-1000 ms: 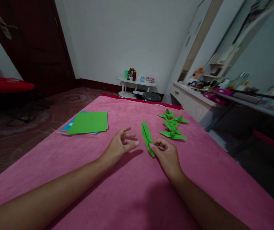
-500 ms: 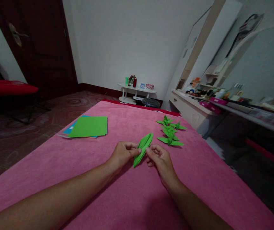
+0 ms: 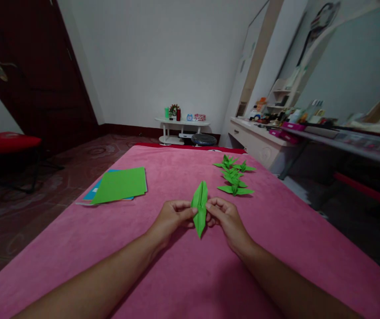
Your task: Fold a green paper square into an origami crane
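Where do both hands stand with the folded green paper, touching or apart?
Touching. The head view shows the left hand and right hand pinching the folded green paper at its middle from both sides, no gap.

Dim and a bit grainy, soft dark shadows on the pink cloth (image 3: pixel 292 230), clear in the middle, blurry and bent at the edges

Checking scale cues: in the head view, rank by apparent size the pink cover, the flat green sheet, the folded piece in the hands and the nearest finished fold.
1. pink cover
2. flat green sheet
3. folded piece and nearest finished fold: look alike; the held one is nearer the camera, so unranked.
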Tool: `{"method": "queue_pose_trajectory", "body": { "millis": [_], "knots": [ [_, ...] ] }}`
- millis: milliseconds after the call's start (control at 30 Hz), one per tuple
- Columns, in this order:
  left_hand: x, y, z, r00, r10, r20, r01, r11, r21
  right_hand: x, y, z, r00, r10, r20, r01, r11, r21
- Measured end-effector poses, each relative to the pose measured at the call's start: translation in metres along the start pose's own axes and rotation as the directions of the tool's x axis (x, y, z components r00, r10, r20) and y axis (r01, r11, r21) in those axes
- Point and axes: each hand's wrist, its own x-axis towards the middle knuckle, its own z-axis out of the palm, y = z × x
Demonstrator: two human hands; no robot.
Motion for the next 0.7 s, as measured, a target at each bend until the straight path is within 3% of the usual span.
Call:
{"method": "queue_pose_trajectory", "body": {
  "millis": [333, 700],
  "knots": [
    [0.003, -0.006, -0.001, 1.000, -0.011, -0.016, 0.011, 0.999, 0.044, 0.000, 0.003, 0.002, 0.994, -0.074, -0.078, 0.066, 0.993, -0.098],
    [0.009, -0.010, 0.002, 0.980, -0.042, -0.196, 0.036, 0.999, -0.035, 0.001, 0.014, 0.004, 0.982, -0.187, -0.025, 0.173, 0.947, -0.269]
  ]
}}
